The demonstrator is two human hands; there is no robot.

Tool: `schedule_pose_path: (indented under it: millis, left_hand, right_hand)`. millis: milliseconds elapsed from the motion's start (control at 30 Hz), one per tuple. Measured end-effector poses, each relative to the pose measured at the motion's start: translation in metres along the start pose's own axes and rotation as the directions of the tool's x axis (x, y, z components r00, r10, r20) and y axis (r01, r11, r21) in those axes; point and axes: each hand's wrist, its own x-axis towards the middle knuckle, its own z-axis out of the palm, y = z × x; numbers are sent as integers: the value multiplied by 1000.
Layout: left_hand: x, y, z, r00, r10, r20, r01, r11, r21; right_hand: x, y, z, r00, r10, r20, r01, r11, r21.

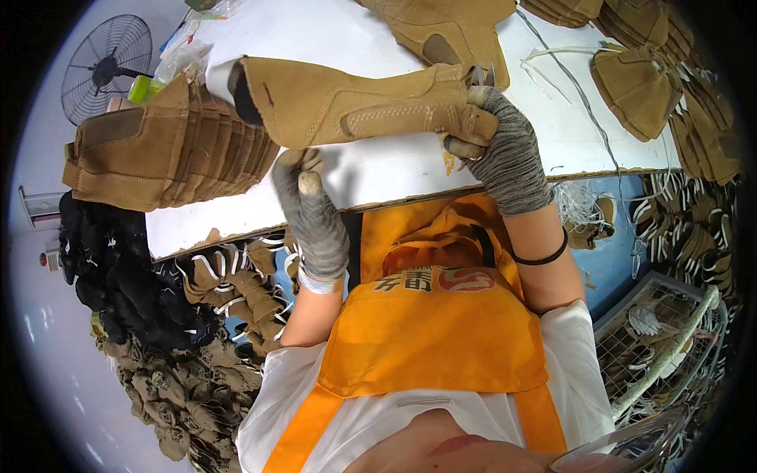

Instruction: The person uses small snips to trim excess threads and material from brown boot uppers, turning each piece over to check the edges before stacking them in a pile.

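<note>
We find the tan suede work glove (347,102) held flat above the white table (371,169) — soft, light and floppy by our judgement, best gripped at cuff and fingertips. Our right hand (501,150), in a grey knit glove, clamps its fingertip end; our left hand (311,209) pinches its lower edge — fingers nearly closed.

Tan suede boot upper (347,102) held flat above table.
</note>
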Motion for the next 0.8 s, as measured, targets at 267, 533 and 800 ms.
schedule_pose_path:
  millis: [267,533,800]
  left_hand:
    - [32,15,-16,917,-247,314,292,951,-105]
    - [39,51,43,827,-483,289,562,692,-452]
    - [41,47,45,792,-504,346,602,545,-584]
  right_hand:
    - [3,-26,17,995,74,60,-76,997,16]
    - [8,-38,21,974,-163,160,120,961,248]
    - [9,-40,12,976,-219,-2,209,931,-298]
